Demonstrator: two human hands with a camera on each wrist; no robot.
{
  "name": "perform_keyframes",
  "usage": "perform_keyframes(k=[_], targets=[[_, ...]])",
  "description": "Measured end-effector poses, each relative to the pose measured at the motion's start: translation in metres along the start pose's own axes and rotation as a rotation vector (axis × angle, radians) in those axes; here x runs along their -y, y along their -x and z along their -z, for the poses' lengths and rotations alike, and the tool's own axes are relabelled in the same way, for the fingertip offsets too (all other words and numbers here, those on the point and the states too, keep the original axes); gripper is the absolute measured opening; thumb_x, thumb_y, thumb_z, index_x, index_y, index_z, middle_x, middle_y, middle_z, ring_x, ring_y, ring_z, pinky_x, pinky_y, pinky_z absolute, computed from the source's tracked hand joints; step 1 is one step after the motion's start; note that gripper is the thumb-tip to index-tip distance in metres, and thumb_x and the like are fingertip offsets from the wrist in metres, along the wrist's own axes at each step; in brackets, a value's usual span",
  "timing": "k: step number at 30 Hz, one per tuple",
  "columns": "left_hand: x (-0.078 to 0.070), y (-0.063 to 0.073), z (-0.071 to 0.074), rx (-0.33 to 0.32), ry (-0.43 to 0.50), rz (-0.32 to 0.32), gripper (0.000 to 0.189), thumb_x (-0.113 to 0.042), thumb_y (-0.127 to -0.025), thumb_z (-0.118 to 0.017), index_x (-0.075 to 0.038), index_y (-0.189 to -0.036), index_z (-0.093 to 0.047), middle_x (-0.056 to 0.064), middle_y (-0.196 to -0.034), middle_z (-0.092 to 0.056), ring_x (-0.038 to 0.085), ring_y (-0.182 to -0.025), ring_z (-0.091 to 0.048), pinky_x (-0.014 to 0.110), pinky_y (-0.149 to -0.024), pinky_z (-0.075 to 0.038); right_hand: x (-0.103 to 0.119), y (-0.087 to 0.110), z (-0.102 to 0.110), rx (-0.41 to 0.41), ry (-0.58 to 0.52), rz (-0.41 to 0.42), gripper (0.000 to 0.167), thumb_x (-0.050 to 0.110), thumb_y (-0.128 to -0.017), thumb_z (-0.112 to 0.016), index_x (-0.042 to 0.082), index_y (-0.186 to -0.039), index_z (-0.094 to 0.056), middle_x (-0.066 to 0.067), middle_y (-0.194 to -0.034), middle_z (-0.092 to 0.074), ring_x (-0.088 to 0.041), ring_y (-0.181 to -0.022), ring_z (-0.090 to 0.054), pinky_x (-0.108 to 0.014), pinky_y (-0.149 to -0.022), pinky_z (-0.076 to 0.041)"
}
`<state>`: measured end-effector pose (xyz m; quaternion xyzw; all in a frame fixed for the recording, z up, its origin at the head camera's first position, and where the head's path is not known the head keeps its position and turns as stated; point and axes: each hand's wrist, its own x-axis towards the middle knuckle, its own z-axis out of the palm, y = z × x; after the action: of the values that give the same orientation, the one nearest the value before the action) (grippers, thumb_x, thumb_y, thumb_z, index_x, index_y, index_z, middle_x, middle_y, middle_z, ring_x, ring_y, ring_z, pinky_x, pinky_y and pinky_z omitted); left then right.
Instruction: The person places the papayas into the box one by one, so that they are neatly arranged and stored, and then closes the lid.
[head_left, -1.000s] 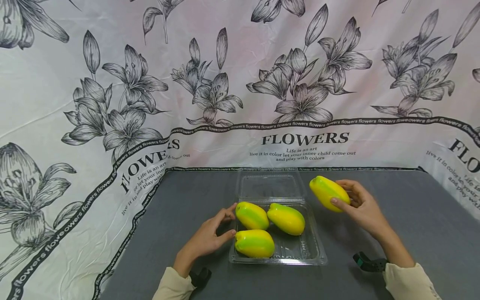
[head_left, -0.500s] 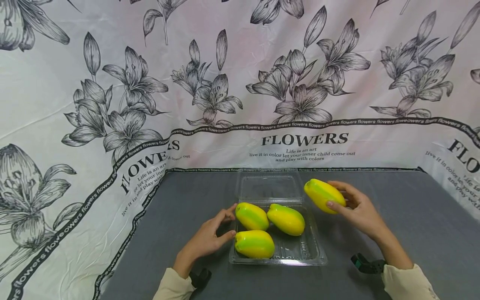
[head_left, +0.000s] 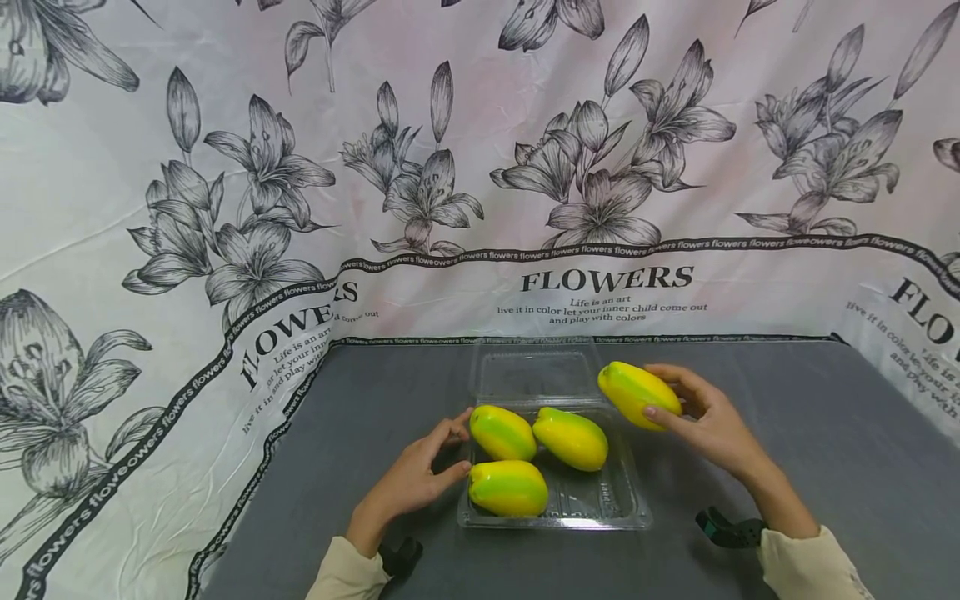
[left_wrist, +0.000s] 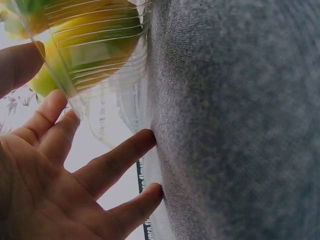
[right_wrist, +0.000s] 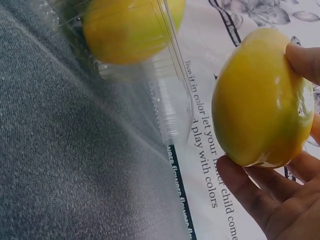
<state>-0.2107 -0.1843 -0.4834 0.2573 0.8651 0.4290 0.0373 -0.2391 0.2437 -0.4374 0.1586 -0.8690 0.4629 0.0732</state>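
My right hand [head_left: 708, 421] grips a glossy yellow-and-green papaya [head_left: 636, 395] between thumb and fingers. It is raised above the right back corner of a clear plastic clamshell box [head_left: 555, 523]. In the right wrist view the thumb lies over one side of the papaya [right_wrist: 262, 100] and fingertips support its lower end. Three similar papayas lie in the box: one at back left [head_left: 502, 433], one at back right [head_left: 572, 439] and one at front left [head_left: 508, 488]. My left hand [head_left: 408, 475], fingers spread, rests at the box's left side; in the left wrist view fingertips touch its wall.
The box's clear lid [head_left: 536, 375] lies folded back behind it. A grey cloth [head_left: 750, 367] covers the table. White flower-printed fabric [head_left: 615, 292] stands at the back and sides. Dark bands [head_left: 729, 530] sit on both wrists.
My right hand has carried the papaya left and slightly down, closer to the box. The left hand and the three papayas in the box stay where they were.
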Motion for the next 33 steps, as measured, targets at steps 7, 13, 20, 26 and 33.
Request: perform_keyframes(k=[7, 13, 20, 26, 33], targets=[[0.0, 0.0, -0.001, -0.002, 0.001, -0.003, 0.032, -0.028, -0.102, -0.064, -0.016, -0.128, -0.05, -0.001, -0.168, -0.03, 0.036, -0.135, -0.057, 0.064, -0.108, -0.044, 0.001, 0.001, -0.003, 0.008, -0.015, 0.029, 0.054, 0.022, -0.097, -0.072, 0.017, -0.147, -0.051, -0.008, -0.136, -0.059, 0.0, -0.101, -0.061, -0.019, -0.081, -0.054], [0.0, -0.001, -0.001, -0.004, -0.001, -0.002, 0.031, -0.027, -0.102, -0.064, -0.019, -0.127, -0.05, -0.001, -0.168, -0.03, 0.035, -0.135, -0.056, 0.064, -0.108, -0.044, 0.004, 0.0, -0.005, 0.027, -0.019, 0.043, 0.053, 0.021, -0.096, -0.073, 0.017, -0.145, -0.052, -0.01, -0.135, -0.061, -0.002, -0.1, -0.063, -0.021, -0.081, -0.055], [-0.003, -0.001, 0.0, -0.008, -0.005, 0.034, 0.032, -0.028, -0.101, -0.065, -0.017, -0.128, -0.05, 0.003, -0.165, -0.038, 0.034, -0.135, -0.057, 0.064, -0.108, -0.045, 0.008, 0.0, -0.008, 0.064, -0.036, 0.038, 0.053, 0.022, -0.095, -0.074, 0.016, -0.143, -0.052, -0.009, -0.134, -0.061, -0.003, -0.103, -0.063, -0.024, -0.085, -0.056], [-0.003, 0.0, 0.0, -0.003, -0.007, 0.052, 0.035, -0.032, -0.101, -0.064, -0.015, -0.129, -0.05, 0.001, -0.166, -0.034, 0.033, -0.136, -0.056, 0.063, -0.108, -0.045, 0.014, 0.0, -0.009, 0.079, -0.06, 0.06, 0.054, 0.019, -0.094, -0.075, 0.016, -0.143, -0.053, -0.01, -0.133, -0.062, -0.002, -0.103, -0.063, -0.023, -0.085, -0.056], [-0.002, 0.0, -0.001, -0.007, -0.009, 0.046, 0.034, -0.032, -0.102, -0.063, -0.015, -0.128, -0.05, 0.0, -0.167, -0.033, 0.033, -0.136, -0.056, 0.063, -0.108, -0.045, 0.014, 0.0, -0.011, 0.091, -0.05, 0.072, 0.054, 0.018, -0.093, -0.076, 0.016, -0.142, -0.053, -0.009, -0.134, -0.062, -0.002, -0.104, -0.063, -0.025, -0.085, -0.056]])
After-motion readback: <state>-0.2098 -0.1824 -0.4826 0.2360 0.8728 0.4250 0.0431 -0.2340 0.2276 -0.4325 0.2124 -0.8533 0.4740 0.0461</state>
